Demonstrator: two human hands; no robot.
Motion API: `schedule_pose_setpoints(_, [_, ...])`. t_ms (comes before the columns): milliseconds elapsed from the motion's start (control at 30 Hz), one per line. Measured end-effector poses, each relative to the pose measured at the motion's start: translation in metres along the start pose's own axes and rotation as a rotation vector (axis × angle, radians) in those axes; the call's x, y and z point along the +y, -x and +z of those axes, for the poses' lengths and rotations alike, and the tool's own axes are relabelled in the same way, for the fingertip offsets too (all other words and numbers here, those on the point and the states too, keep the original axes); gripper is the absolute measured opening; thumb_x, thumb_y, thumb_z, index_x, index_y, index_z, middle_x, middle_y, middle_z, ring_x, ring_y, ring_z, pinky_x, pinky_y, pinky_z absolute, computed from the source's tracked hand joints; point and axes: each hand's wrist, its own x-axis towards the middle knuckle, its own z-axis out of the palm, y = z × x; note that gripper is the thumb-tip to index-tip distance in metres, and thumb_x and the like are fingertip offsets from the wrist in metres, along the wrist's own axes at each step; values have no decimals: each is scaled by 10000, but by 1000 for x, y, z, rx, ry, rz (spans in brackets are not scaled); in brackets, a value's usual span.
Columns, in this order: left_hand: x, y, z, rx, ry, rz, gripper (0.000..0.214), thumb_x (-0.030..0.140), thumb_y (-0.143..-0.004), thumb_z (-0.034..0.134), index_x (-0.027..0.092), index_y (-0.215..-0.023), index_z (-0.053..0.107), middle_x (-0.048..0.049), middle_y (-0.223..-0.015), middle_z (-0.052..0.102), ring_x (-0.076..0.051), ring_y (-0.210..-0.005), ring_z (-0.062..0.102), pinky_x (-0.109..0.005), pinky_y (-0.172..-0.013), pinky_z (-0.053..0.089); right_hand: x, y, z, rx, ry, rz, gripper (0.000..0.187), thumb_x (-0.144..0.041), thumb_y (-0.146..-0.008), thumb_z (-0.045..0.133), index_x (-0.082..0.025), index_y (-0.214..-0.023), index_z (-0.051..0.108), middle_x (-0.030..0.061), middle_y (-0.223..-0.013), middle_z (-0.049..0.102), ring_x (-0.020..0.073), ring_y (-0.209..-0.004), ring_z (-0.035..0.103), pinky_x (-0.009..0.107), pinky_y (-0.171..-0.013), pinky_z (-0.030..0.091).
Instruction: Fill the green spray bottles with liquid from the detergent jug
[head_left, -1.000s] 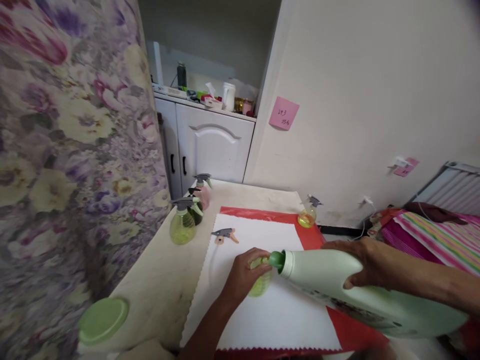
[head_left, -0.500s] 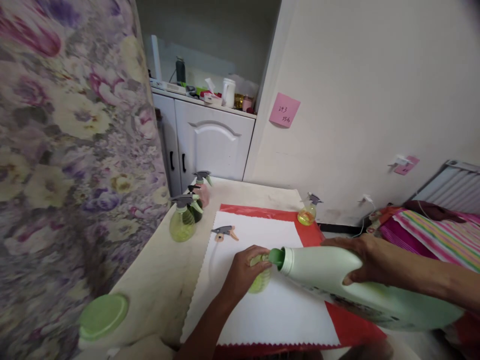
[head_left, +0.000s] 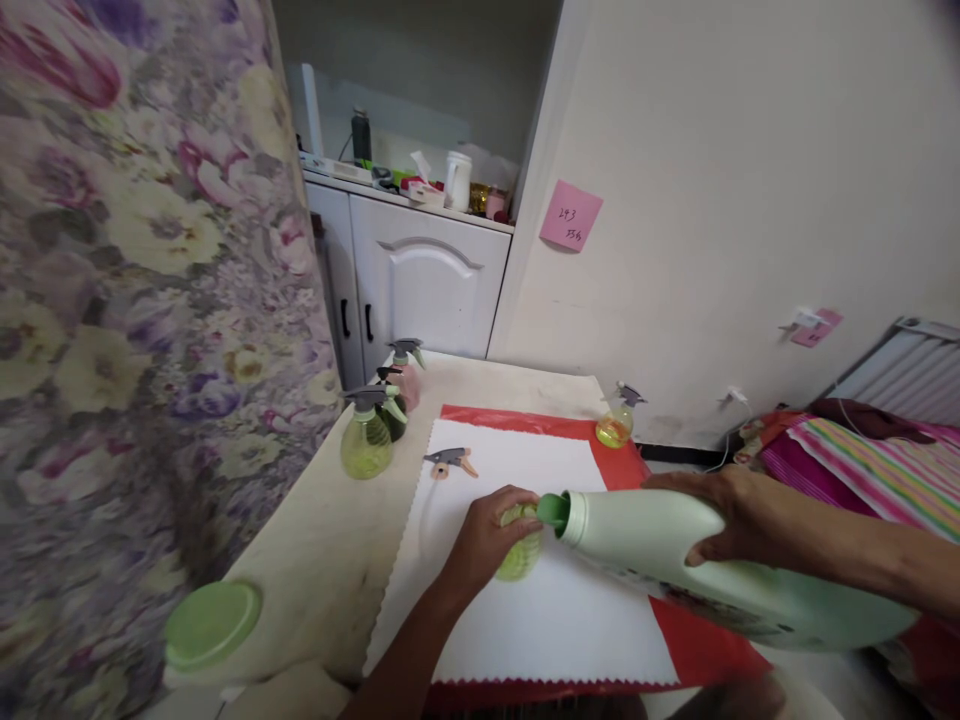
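Note:
My left hand (head_left: 491,540) is closed round the neck of a small clear spray bottle (head_left: 519,558) with yellow-green liquid in it and its top off. A large pale green jug (head_left: 645,530) lies tilted nearly level in my right hand (head_left: 731,520), which grips it from above by the body. The jug's green spout (head_left: 553,509) is at the mouth of the small bottle. Whether liquid is flowing is too small to tell. A grey and orange spray head (head_left: 450,462) with its tube lies on the white sheet (head_left: 577,630).
Left of the sheet stand several spray bottles, the nearest yellow-green (head_left: 367,440). Another spray bottle (head_left: 616,422) stands at the sheet's far right corner. A green-lidded container (head_left: 212,622) sits front left. Red sheeting (head_left: 697,640) lies beneath the white sheet. A floral curtain (head_left: 150,330) hangs left.
The jug's rear end has risen slightly. Both hands stay in nearly the same place, and the view has shifted a little.

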Motion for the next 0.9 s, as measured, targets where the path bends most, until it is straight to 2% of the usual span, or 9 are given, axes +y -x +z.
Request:
schedule_pose_setpoints(233, [0,0,-1,-16,3,-4,152,192,-757,669,207,-902,714,-21,-917,683,-195,-902,621,-269,-828,437,2,-1,-2,-15,4,-10,634,-253,-697,701,-335,-1304,537,-7,-986,745,229,-876,689,246,-742,498])
schedule_pose_setpoints(533, [-1,0,-1,-2,-3,-4,154,214,-755,676,202,-903,712,-23,-912,681,-202,-900,620,-274,-829,435,6,-4,-2,-18,5,-4,672,-275,-684,735,-356,-1317,522,-23,-960,750,228,-867,697,231,-716,501])
schedule_pose_setpoints(733, [0,0,-1,-4,2,-15,166,219,-747,683,201,-908,714,-23,-914,680,-201,-900,618,-270,-830,429,1,-2,-4,-29,23,-18,626,-282,-706,727,-365,-1297,537,-40,-906,742,206,-802,690,225,-664,485])
schedule_pose_setpoints(900, [0,0,0,-6,6,-21,163,206,-741,680,204,-900,715,-20,-910,677,-201,-901,617,-274,-829,427,0,-2,-5,-16,43,-18,628,-253,-696,717,-361,-1290,542,-33,-921,747,216,-824,691,248,-686,481])
